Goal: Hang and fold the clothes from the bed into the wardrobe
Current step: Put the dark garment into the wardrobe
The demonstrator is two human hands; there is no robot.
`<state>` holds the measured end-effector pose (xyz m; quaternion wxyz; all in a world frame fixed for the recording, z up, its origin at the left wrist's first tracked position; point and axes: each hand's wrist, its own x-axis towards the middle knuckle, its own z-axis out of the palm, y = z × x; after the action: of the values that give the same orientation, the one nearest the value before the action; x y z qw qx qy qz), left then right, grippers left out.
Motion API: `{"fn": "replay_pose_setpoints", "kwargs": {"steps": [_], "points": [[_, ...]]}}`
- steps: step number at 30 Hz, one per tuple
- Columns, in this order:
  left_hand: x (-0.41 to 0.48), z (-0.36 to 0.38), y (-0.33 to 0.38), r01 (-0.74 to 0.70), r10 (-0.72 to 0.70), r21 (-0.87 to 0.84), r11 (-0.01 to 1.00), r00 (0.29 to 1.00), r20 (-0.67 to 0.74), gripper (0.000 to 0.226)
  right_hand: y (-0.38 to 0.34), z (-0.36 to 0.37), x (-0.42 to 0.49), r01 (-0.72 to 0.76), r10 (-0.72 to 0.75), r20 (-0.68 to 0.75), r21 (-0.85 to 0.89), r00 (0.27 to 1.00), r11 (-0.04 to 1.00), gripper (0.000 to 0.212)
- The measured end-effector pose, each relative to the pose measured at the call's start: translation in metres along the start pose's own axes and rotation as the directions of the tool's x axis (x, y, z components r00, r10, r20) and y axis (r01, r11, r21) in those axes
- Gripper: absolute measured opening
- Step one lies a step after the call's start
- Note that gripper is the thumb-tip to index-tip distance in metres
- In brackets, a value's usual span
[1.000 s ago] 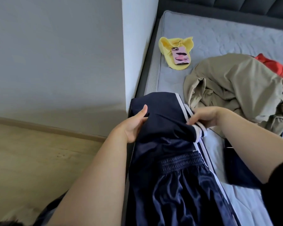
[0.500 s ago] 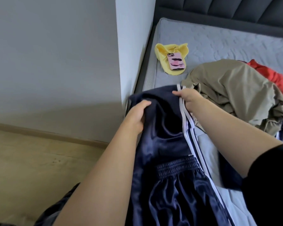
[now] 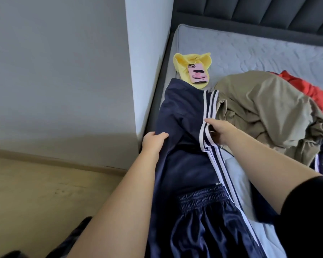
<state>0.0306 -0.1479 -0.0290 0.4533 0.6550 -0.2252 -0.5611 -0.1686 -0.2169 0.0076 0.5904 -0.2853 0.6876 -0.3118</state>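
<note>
Navy track pants [image 3: 183, 116] with white side stripes lie stretched lengthwise along the left edge of the grey mattress [image 3: 250, 51], their elastic waistband near me. My left hand [image 3: 153, 142] grips the pants' left edge, thumb on top of the fabric. My right hand [image 3: 218, 131] pinches the striped right edge. A crumpled khaki garment [image 3: 265, 112] lies to the right of the pants, with a red garment [image 3: 306, 88] behind it.
A yellow cloth [image 3: 183, 62] with a pink-cased phone [image 3: 198, 73] on it sits just beyond the pants' far end. A grey wall corner [image 3: 147, 62] stands close on the left. Wooden floor [image 3: 35, 192] lies lower left. A dark padded headboard [image 3: 268, 13] runs behind.
The folded-over pant legs have been spread out away from me toward the yellow cloth. Both hands slid from the far end back to the edges, midway along the legs.
</note>
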Motion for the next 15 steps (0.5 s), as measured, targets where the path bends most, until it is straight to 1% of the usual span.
{"fn": "replay_pose_setpoints", "kwargs": {"steps": [1,2,3,4,5,6,7,8,9,10,11,12,13,14,15], "points": [[0.001,0.001,0.003,-0.005,0.004,0.004,1.0,1.0,0.014,0.013,-0.002,0.002,0.002,-0.007,0.006,0.025,0.006,1.0,1.0,0.019],[0.002,0.002,0.005,-0.004,0.003,0.015,1.0,1.0,0.027,0.013,-0.005,0.005,0.003,-0.02,0.021,0.048,-0.028,0.999,0.999,0.024],[0.002,0.003,0.006,0.004,-0.005,0.024,1.0,0.999,0.036,0.013,-0.007,0.008,0.001,-0.021,0.029,0.067,-0.108,0.997,0.994,0.022],[0.002,0.003,0.006,0.013,-0.015,0.03,0.999,0.999,0.042,0.018,-0.01,0.012,0.0,-0.011,0.026,0.068,-0.213,0.997,0.977,0.013],[0.002,0.004,0.006,0.017,-0.018,0.035,0.999,0.999,0.043,0.024,-0.017,0.015,-0.003,0.015,0.0,0.048,-0.315,0.999,0.949,0.008],[0.003,0.005,0.006,0.004,-0.006,0.04,0.999,0.999,0.043,0.029,-0.025,0.016,-0.001,0.084,-0.086,0.017,-0.432,0.996,0.898,0.018],[0.004,0.006,0.008,-0.021,0.019,0.037,0.999,0.999,0.049,0.032,-0.037,0.017,0.001,0.18,-0.215,-0.002,-0.54,0.977,0.822,0.026],[0.005,0.007,0.011,-0.057,0.056,0.021,0.998,0.996,0.062,0.037,-0.049,0.02,-0.001,0.268,-0.341,-0.005,-0.608,0.94,0.747,0.03],[0.007,0.009,0.015,-0.093,0.093,-0.004,0.996,0.993,0.076,0.041,-0.06,0.022,-0.002,0.331,-0.438,-0.016,-0.629,0.899,0.704,0.03],[0.008,0.01,0.019,-0.119,0.12,-0.019,0.993,0.989,0.09,0.045,-0.07,0.023,-0.001,0.378,-0.489,-0.04,-0.583,0.871,0.719,0.027],[0.011,0.012,0.022,-0.128,0.13,-0.024,0.991,0.986,0.105,0.047,-0.076,0.023,0.002,0.392,-0.481,-0.066,-0.489,0.874,0.779,0.025],[0.013,0.014,0.023,-0.122,0.123,-0.018,0.992,0.985,0.119,0.046,-0.078,0.023,0.007,0.349,-0.408,-0.073,-0.395,0.91,0.849,0.025],[0.016,0.015,0.022,-0.104,0.104,-0.009,0.995,0.986,0.126,0.043,-0.077,0.022,0.01,0.26,-0.289,-0.042,-0.33,0.956,0.907,0.02],[0.018,0.016,0.021,-0.08,0.079,0.005,0.997,0.989,0.126,0.039,-0.073,0.021,0.013,0.137,-0.143,0.008,-0.335,0.99,0.932,0.012],[0.02,0.016,0.02,-0.057,0.054,0.016,0.998,0.991,0.124,0.035,-0.069,0.021,0.017,0.037,-0.021,0.047,-0.357,0.999,0.933,0.01]]}}
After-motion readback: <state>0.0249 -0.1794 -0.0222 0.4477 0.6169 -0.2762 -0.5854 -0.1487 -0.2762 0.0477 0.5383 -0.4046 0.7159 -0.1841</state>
